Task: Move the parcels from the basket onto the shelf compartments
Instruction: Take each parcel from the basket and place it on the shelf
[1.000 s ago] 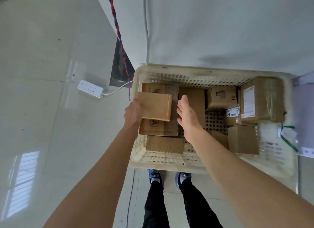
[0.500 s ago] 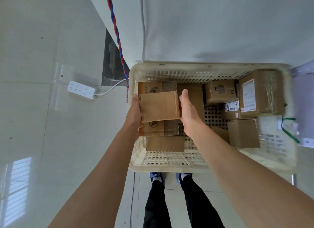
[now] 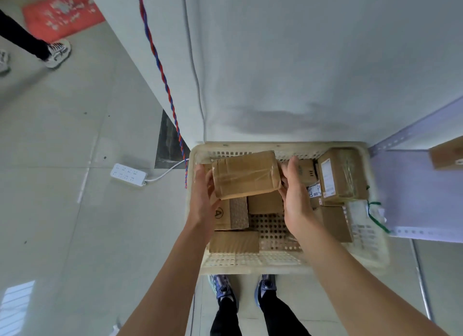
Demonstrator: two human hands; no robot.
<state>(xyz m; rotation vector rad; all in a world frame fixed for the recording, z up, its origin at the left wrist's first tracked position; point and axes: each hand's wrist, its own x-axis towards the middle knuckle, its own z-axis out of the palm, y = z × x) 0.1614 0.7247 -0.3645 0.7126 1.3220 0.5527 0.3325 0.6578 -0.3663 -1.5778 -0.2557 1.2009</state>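
- Taped parcel [image 3: 246, 174]: held above the basket [image 3: 253, 262], over its far-left corner, clear of the parcels below.
- Grip: left hand [image 3: 203, 198] clasps the left end, right hand [image 3: 295, 198] the right end, both closed on the parcel.
- Handling, judged: stiff cardboard, likely light; glossy tape wrap may be slippery, so opposed end faces are the sound hold.
- Orientation: long axis runs left to right, right end tilted slightly away; broad taped face up.
- Shelf [image 3: 411, 198] stands just right of the basket, one box [image 3: 447, 155] already on it.
- Several parcels remain in the basket.
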